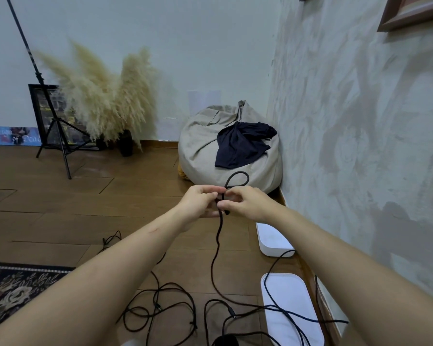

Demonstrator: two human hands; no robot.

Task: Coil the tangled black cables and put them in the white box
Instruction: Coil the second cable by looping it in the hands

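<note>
Pinching a black cable [217, 242] between left hand [200, 201] and right hand [248, 202], small loop above them; trailing down into tangled cables [157, 306] on near floor, white box [275, 249] right.

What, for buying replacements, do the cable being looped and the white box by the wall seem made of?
The cable looks fabric-braided and matte: a twisted weave shows along it. The white box looks like smooth moulded plastic, faintly glossy, with rounded corners; coated metal cannot be excluded.
</note>
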